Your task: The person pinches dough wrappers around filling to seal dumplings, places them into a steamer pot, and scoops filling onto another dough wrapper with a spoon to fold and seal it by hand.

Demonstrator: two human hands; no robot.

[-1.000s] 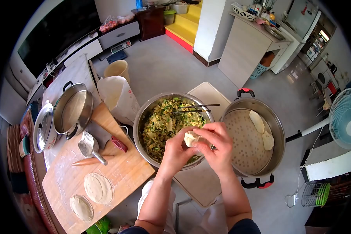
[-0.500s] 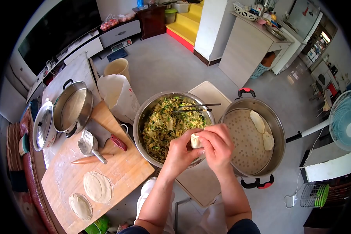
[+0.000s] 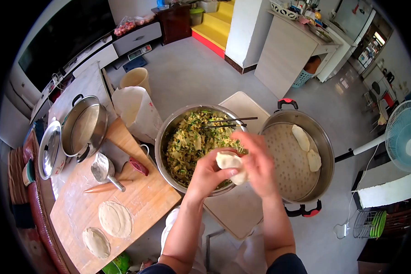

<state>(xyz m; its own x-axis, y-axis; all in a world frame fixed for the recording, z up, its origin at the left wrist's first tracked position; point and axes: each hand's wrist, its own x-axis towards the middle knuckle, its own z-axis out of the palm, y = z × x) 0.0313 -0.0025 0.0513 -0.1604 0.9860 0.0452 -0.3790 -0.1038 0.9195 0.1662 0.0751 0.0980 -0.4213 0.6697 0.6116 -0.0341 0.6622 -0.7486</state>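
Observation:
My left hand (image 3: 204, 176) is closed round a pale, plump dumpling (image 3: 229, 160), its thumb lying along the near side. The dumpling is held tilted above the near right rim of the steel bowl of chopped filling (image 3: 194, 141). Right beside it is my right hand (image 3: 259, 169), blurred, with its fingers apart and stretched out; whether its thumb touches the dough I cannot tell. A pair of dark chopsticks (image 3: 230, 121) rests across the filling. To the right, a steamer pot (image 3: 326, 150) holds two shaped dumplings, one at the back (image 3: 300, 137) and one nearer (image 3: 313, 160).
At left, a wooden board (image 3: 155, 201) carries two flat dough rounds (image 3: 115, 219), a rolling pin (image 3: 102, 187), a metal scoop (image 3: 102, 168) and a cleaver with a red handle (image 3: 138, 166). Beyond it stand another pan (image 3: 93, 118) and a white flour bag (image 3: 137, 107). A fan (image 3: 404, 137) is far right.
My right hand has spread its fingers and drawn slightly away from the dumpling. More of the dumpling shows, now tilted in my left hand. The whole view has shifted slightly.

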